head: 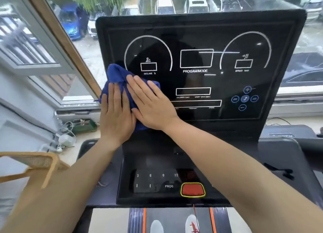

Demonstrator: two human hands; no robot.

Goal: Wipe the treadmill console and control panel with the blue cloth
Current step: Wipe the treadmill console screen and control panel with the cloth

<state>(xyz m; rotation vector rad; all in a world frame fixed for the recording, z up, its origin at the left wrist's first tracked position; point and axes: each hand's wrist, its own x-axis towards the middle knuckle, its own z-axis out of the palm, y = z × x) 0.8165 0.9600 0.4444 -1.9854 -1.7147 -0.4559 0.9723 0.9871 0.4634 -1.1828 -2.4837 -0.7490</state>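
Observation:
The black treadmill console (195, 31) stands upright in front of me, with white dial outlines and blue round buttons at its right. A crumpled blue cloth (117, 73) lies against the console's lower left part. My left hand (116, 114) presses flat on the cloth's left side, fingers together. My right hand (152, 103) lies flat on the cloth's right side, fingers slightly spread. Below the console sits the control panel (157, 182), with number keys, a PROG label and a red stop button (192, 189).
A large window behind the console looks onto parked cars. To the left are an open window frame, a sill with cables and a green tray (85, 126), and a woven chair back (35, 164). The treadmill belt and my white shoes (191, 224) show at the bottom.

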